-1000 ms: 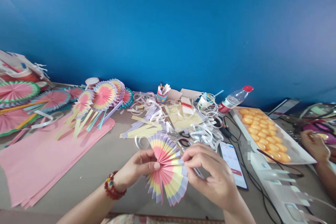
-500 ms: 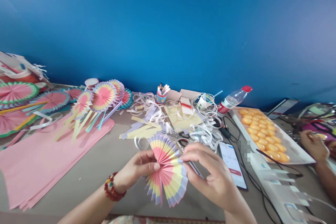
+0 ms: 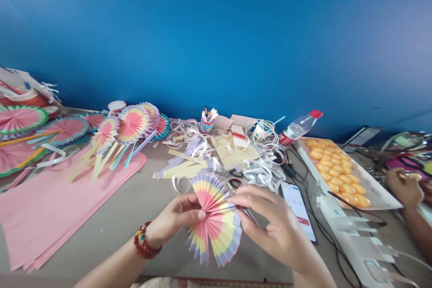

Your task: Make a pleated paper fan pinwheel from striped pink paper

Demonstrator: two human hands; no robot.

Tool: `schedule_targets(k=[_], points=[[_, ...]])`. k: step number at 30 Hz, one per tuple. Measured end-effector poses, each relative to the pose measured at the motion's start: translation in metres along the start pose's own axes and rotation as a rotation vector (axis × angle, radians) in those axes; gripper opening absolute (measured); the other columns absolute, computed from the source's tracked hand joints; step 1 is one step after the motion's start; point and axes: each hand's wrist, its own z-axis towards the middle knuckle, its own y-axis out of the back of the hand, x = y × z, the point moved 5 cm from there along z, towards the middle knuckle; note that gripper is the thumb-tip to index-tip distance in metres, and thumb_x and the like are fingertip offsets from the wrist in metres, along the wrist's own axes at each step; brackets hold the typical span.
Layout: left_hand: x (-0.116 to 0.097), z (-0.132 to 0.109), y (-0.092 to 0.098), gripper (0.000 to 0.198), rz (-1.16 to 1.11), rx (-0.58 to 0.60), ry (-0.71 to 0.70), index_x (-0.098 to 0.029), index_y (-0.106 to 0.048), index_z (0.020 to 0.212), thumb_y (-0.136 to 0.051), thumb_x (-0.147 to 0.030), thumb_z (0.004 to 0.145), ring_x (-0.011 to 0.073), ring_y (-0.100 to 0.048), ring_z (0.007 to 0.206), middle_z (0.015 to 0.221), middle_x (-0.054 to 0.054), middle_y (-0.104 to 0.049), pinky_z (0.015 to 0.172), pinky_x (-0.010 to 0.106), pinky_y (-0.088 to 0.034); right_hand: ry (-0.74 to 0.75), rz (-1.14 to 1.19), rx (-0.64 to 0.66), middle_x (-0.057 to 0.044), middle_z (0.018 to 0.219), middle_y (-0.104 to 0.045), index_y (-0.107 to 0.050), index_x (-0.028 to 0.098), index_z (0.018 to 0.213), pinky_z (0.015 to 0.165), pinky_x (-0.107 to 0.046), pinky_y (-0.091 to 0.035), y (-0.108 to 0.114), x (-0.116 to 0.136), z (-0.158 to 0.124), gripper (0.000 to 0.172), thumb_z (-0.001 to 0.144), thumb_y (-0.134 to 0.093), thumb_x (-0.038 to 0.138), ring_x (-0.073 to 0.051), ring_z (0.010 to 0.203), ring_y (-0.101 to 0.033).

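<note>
A round pleated paper fan (image 3: 219, 229), pink at the centre with yellow and lilac bands, is held upright before me. My left hand (image 3: 182, 216), with a red bead bracelet on the wrist, pinches its left side near the centre, thumb in front. My right hand (image 3: 265, 220) grips the fan's right edge between thumb and fingers, where two pleated parts meet. Behind the fan lie scissors (image 3: 234, 183), partly hidden, and a roll of white strip (image 3: 182, 183).
Pink sheets (image 3: 64, 211) and finished fans (image 3: 133, 123) lie left. Paper strips (image 3: 185, 166), a pen cup (image 3: 207, 123) and a bottle (image 3: 300, 128) stand behind. Rightward are a phone (image 3: 299, 211), cables, a power strip (image 3: 354, 243), a tray (image 3: 381, 189) of orange pieces and another person's hand (image 3: 405, 189).
My right hand's fingertips have shifted slightly left over the fan's right edge. My left hand and the fan have barely moved.
</note>
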Motion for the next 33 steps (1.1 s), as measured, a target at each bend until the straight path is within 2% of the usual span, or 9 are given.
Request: schedule_targets(k=[5,11,17,22,33], points=[[0.0035,0.0005,0.0027,0.037,0.017,-0.005,0.011,-0.015,-0.073,0.110,-0.073,-0.039,0.081,0.0228,-0.066,0.088,0.100,0.011,-0.073,0.080,0.029,-0.049,-0.002,-0.003,-0.023,-0.005,0.098,-0.072,-0.066,0.024,0.106,0.080,-0.030,-0.055,-0.0017,0.0002,-0.0009,0.025,0.087,-0.054,0.014,-0.020,0.091,-0.068],[0.0033,0.0001,0.0031,0.035,0.024,-0.009,0.007,-0.015,-0.073,0.110,-0.073,-0.037,0.082,0.0221,-0.066,0.089,0.100,0.010,-0.072,0.080,0.028,-0.049,-0.134,0.116,0.039,-0.001,0.081,-0.068,-0.064,0.022,0.094,0.064,-0.024,-0.053,-0.0074,-0.0018,0.0005,0.015,0.086,-0.055,0.013,-0.014,0.068,-0.064],[0.0017,0.0016,0.0008,0.032,-0.024,-0.002,0.012,-0.015,-0.073,0.108,-0.072,-0.035,0.083,0.0195,-0.066,0.087,0.098,0.010,-0.072,0.079,0.026,-0.049,-0.181,0.229,0.089,-0.001,0.090,-0.071,-0.065,0.025,0.101,0.069,-0.022,-0.054,-0.0086,-0.0055,-0.0006,0.019,0.087,-0.057,0.014,-0.014,0.076,-0.068],[0.0033,0.0018,0.0007,0.031,-0.034,0.003,0.012,-0.014,-0.073,0.106,-0.073,-0.035,0.083,0.0186,-0.066,0.086,0.097,0.010,-0.072,0.079,0.025,-0.049,-0.160,0.135,0.043,0.001,0.081,-0.072,-0.068,0.025,0.094,0.063,-0.021,-0.052,-0.0063,-0.0079,-0.0017,0.013,0.089,-0.059,0.018,-0.013,0.069,-0.067],[0.0051,0.0019,0.0029,0.031,-0.021,-0.005,0.019,-0.013,-0.072,0.107,-0.072,-0.035,0.083,0.0184,-0.065,0.086,0.096,0.010,-0.072,0.078,0.025,-0.048,-0.127,0.020,0.025,0.003,0.080,-0.073,-0.071,0.026,0.092,0.062,-0.020,-0.049,-0.0029,-0.0067,-0.0008,0.012,0.090,-0.061,0.019,-0.011,0.066,-0.066]])
